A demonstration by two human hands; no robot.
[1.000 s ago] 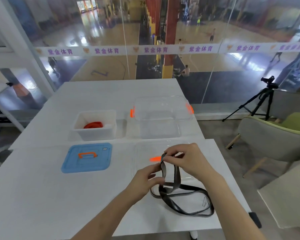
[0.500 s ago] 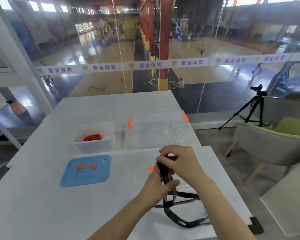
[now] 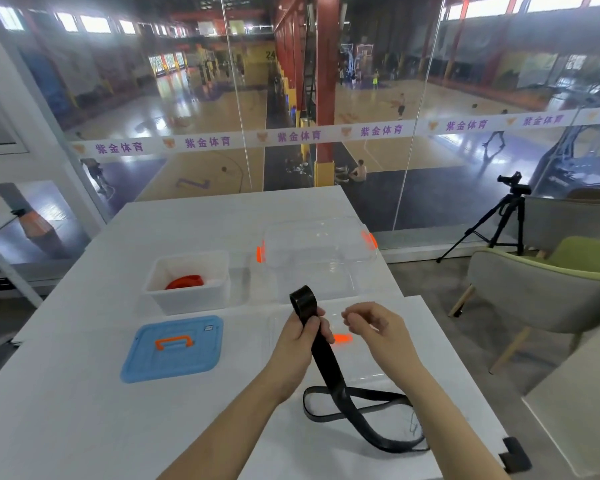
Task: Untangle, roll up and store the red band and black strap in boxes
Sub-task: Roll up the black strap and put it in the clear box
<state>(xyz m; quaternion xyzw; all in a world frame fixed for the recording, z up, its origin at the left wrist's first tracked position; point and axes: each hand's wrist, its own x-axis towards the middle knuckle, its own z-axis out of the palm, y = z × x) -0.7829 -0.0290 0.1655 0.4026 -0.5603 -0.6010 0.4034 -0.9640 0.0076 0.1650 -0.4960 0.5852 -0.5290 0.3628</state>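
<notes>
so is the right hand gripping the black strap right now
No, only the left hand grips the black strap; the right hand is loosely curled beside it, holding nothing.

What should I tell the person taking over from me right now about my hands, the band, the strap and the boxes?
Left hand: gripping the flat black webbing strap, short loop standing above the fist.
Right hand: loosely curled, holding nothing, beside the strap.
Strap's tail lies looped on the white table.
Done: red elastic band sits in the white plastic box.
Left: roll the strap, store it in the clear plastic box, probably fit the blue lid.
</notes>
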